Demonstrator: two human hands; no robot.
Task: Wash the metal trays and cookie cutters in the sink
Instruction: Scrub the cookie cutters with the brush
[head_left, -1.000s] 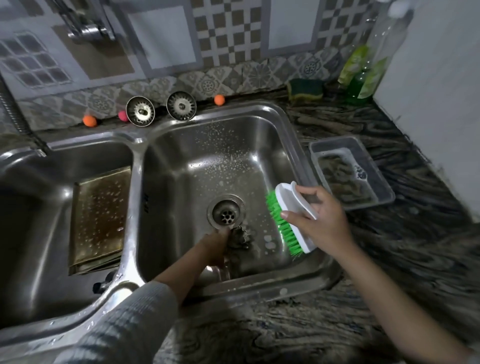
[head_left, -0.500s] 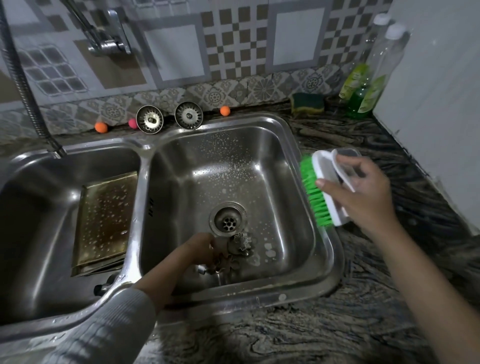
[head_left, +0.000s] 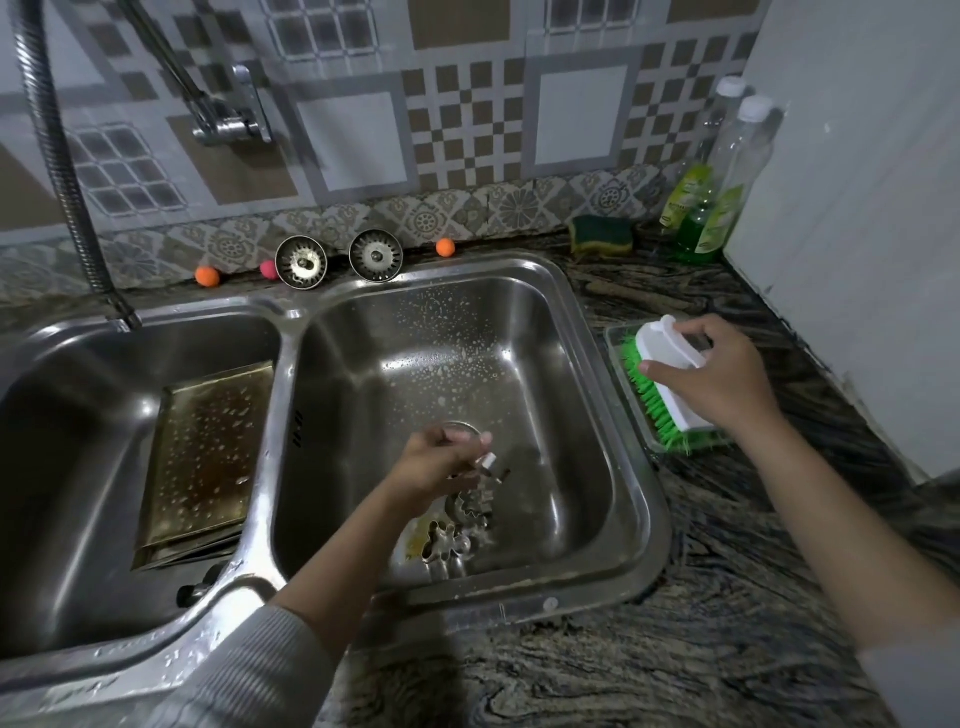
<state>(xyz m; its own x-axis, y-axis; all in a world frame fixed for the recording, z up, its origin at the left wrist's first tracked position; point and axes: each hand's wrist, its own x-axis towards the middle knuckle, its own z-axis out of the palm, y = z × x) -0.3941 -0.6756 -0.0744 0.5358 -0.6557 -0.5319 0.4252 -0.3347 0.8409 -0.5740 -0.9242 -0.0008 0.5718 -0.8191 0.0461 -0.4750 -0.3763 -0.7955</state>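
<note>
trays (head_left: 200, 457) in left basin, cutters (head_left: 457, 525) in right

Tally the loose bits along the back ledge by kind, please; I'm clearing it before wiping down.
Sink strainers: 2
Orange balls: 2
Pink ball: 1
Sponge: 1
Soap bottles: 2
Total: 8

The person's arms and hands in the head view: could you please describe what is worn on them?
The left arm wears a grey ribbed knit sleeve, pushed up so the forearm is bare. The right arm shows a light grey sleeve edge at the frame's lower right corner, also with the forearm bare. The left hand and right hand are bare: no gloves, rings, watch or bracelets are visible.
</note>
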